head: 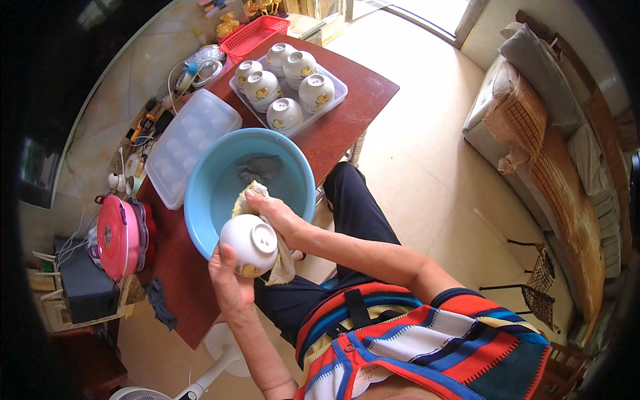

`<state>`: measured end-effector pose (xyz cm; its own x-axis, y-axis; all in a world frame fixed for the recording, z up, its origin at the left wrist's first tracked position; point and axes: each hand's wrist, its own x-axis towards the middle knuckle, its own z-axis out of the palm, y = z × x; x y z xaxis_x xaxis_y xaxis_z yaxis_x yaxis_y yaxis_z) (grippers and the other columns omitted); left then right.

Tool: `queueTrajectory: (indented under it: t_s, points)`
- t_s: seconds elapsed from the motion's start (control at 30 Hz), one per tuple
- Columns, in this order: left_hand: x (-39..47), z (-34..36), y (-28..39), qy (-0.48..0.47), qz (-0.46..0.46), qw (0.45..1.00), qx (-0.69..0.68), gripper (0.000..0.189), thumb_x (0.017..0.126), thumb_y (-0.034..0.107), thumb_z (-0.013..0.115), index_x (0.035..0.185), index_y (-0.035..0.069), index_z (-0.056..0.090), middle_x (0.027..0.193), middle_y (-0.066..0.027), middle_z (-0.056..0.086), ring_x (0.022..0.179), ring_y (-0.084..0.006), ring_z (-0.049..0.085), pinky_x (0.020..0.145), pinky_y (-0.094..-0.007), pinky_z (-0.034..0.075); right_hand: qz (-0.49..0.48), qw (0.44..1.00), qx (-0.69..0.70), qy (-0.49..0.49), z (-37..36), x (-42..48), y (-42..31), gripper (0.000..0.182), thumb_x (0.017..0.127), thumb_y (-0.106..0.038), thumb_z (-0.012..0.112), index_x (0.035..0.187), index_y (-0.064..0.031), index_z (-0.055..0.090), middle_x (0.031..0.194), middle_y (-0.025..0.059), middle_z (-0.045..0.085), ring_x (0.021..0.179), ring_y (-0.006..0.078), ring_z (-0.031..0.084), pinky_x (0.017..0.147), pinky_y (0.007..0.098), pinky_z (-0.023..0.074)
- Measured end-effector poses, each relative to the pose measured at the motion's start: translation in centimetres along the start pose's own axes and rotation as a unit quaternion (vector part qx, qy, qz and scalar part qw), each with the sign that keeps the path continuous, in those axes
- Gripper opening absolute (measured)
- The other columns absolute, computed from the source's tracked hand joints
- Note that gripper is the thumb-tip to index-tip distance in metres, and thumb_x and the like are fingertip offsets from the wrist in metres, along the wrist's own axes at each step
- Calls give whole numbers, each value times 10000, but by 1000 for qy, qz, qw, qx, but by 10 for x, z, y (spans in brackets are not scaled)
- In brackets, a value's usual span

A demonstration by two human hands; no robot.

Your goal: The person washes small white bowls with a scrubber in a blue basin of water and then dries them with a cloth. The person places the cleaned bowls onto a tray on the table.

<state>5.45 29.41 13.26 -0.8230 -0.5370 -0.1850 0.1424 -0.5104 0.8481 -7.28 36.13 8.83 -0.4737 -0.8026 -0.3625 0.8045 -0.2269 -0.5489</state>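
My left hand (233, 280) grips a white ceramic bowl (245, 240) by its side, tilted so its foot ring faces up toward me. A yellow and white cloth (282, 267) is in my right hand (275, 215), pressed against the bowl's far side and hanging down beside it. Both hands are over the near rim of a blue plastic basin (215, 175). In the basin lies a wet grey cloth (260, 167). Beyond it, several upside-down white bowls (285, 114) with yellow fruit decoration stand in a clear plastic tray (341, 91), some of them stacked.
A translucent plastic lid (192, 145) lies left of the basin on the red-brown table (370, 87). A pink lidded container (117, 237) stands farther left. A red basket (255, 37) sits at the back. A white fan (220, 365) is below the table's near corner.
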Motion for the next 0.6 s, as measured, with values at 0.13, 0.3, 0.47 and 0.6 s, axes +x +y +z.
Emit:
queueTrajectory:
  t_s: [0.13,0.3,0.47,0.6]
  points:
    - [-10,16,-20,-1,86,987,137,592,724,151,742,1188,-46,431,1100,-99,536,996,-175,528,890,-308,412,46,992,118,22,-3,3,-2,380,882,-421,496,957,-52,547,847,90,612,714,180,595,684,318,492]
    - [-17,23,-37,55,155,969,184,520,775,59,663,1209,-54,399,1124,-117,517,1032,-181,503,925,-312,379,-48,998,-37,13,-12,13,1,438,895,-446,458,1001,-32,556,848,58,585,741,130,550,688,295,464]
    - [-9,10,-19,8,107,978,178,505,792,53,640,1215,-53,385,1124,-109,511,1032,-182,498,928,-310,373,-224,914,-330,-81,-10,-9,-6,381,921,-363,432,1096,-45,549,995,33,541,831,97,491,723,257,435]
    - [-8,4,-6,-14,77,983,165,545,777,61,657,1240,-14,381,1135,-81,506,1035,-166,496,921,-306,383,-409,750,-495,-159,-5,-19,-12,347,899,-296,449,1117,-42,537,1252,132,418,1142,279,410,945,399,343]
